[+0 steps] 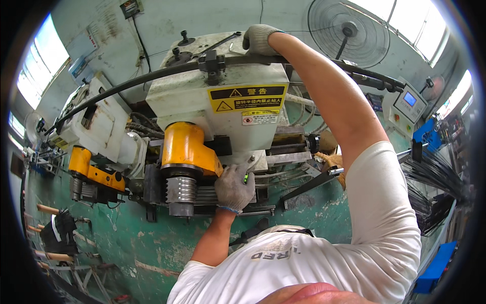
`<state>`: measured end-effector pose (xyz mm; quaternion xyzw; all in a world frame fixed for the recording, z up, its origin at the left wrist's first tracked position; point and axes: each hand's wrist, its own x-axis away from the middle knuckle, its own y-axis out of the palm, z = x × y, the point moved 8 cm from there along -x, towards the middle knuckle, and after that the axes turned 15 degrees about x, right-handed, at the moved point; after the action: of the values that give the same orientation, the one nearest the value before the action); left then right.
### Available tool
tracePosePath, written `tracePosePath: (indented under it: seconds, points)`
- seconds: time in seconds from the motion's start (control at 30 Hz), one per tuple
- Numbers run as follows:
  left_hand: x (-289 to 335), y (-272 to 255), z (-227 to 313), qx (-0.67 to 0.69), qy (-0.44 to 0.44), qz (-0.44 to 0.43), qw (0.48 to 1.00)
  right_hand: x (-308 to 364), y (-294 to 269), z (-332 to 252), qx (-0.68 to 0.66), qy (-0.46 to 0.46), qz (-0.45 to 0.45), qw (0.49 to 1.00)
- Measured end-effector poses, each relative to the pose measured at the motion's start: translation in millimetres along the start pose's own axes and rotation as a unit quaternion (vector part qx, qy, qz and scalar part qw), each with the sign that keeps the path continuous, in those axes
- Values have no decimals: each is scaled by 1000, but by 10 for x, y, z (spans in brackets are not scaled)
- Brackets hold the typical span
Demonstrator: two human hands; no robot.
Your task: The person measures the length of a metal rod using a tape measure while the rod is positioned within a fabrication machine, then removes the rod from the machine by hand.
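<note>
My left hand (235, 188), in a grey knit glove, is closed beside the orange bending head (185, 147) of a white machine (187, 99). A small bright green spot shows at its fingers, but what they hold is mostly hidden. A short metal lever (251, 161) stands just above that hand. My right hand (260, 39), gloved too, reaches over the machine's top with curled fingers. Beside those fingers are a flat metal piece (237, 48) and a wrench-like tool (220, 43); whether the hand grips anything is hard to make out. Ribbed steel rollers (180, 190) hang under the orange head.
A long black bar (136, 81) crosses the machine through a black clamp (211, 62). Another machine with an orange arm (104, 177) stands left. At right are a control box (405, 109), a large fan (349, 30) and bundled black rods (435, 175). Hoses run behind.
</note>
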<state>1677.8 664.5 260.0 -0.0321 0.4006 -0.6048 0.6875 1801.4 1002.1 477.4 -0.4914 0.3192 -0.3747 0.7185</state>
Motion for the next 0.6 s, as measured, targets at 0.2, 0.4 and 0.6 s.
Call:
tracePosePath:
  seconds: [0.2, 0.4, 0.6]
  points:
    - [51, 117, -155, 79, 32, 12, 996, -151, 384, 197, -2, 98, -167, 981]
    - [151, 85, -440, 111, -73, 22, 991, -13, -55, 200, -129, 154, -16, 980]
    - [180, 122, -209, 77, -80, 2, 994, 1269, -1061, 756, -276, 204, 178, 922]
